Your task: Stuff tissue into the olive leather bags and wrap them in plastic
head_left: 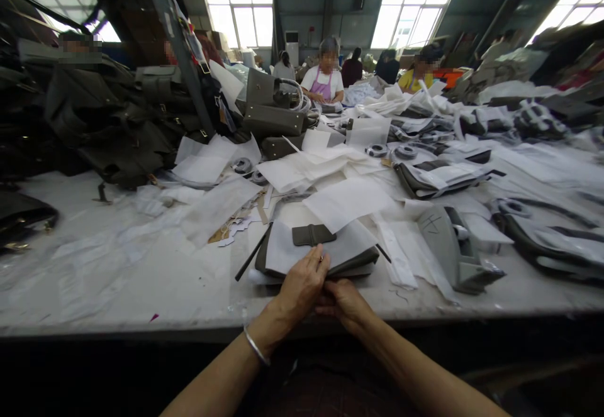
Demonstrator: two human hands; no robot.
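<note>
A dark olive handbag [361, 262] lies flattened at the table's near edge, with a white paper sheet [279, 255] over it. On the sheet rests a small dark olive tab [302, 235] with a narrow band across its middle. My left hand [302, 282] lies on the near part of the bag, fingers stretched toward the tab and a ring on one finger. Close beside it, at the bag's near edge, my right hand [348, 304] has its fingers curled in. What those fingers pinch is hidden. Another white sheet [349, 203] overlaps the bag's far side.
A grey tape dispenser [448, 247] stands to the right, near another wrapped bag [542, 241]. Dark bags [108, 109] are heaped at left. Loose paper [306, 168] and wrapped handles [406, 151] cover the table behind. A person in a purple apron [323, 87] works across the table.
</note>
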